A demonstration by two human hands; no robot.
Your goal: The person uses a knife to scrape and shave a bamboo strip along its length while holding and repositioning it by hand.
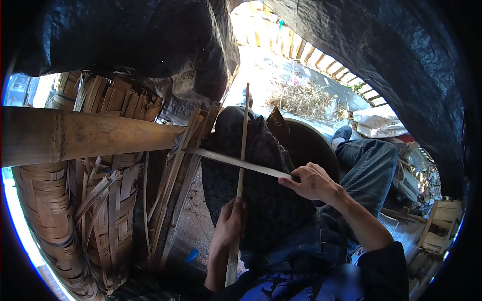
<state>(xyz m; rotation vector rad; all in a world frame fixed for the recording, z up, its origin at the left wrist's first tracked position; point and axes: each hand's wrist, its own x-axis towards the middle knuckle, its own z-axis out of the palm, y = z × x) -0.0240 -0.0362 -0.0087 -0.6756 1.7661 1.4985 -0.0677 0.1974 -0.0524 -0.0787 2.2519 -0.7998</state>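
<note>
Bamboo strip (pixel 244 135) is held lengthwise over the lap, its narrow end pointed away from the body and its wider end lying close to the shirt (pixel 301 288). It is clasped low down by the left hand (pixel 230 223), whose grip is closed around it with the thumb laid along it. A long, flat blade (pixel 226 159) is held by its near end in the right hand (pixel 314 183), its grip closed, with fingers and thumb wrapped on it. The strip is crossed by the blade above the left hand; whether the two are touching cannot be told. Beneath both, the lap is covered by a dark cloth (pixel 276 205). To the left, split slats (pixel 175 195) are leaned near the end of a thick pole (pixel 100 134), and woven bamboo (pixel 47 210) is stacked below the pole. A blue scrap (pixel 192 255) is seen on the ground. Dry straw (pixel 306 100) is heaped beyond the lap, in bright light.
</note>
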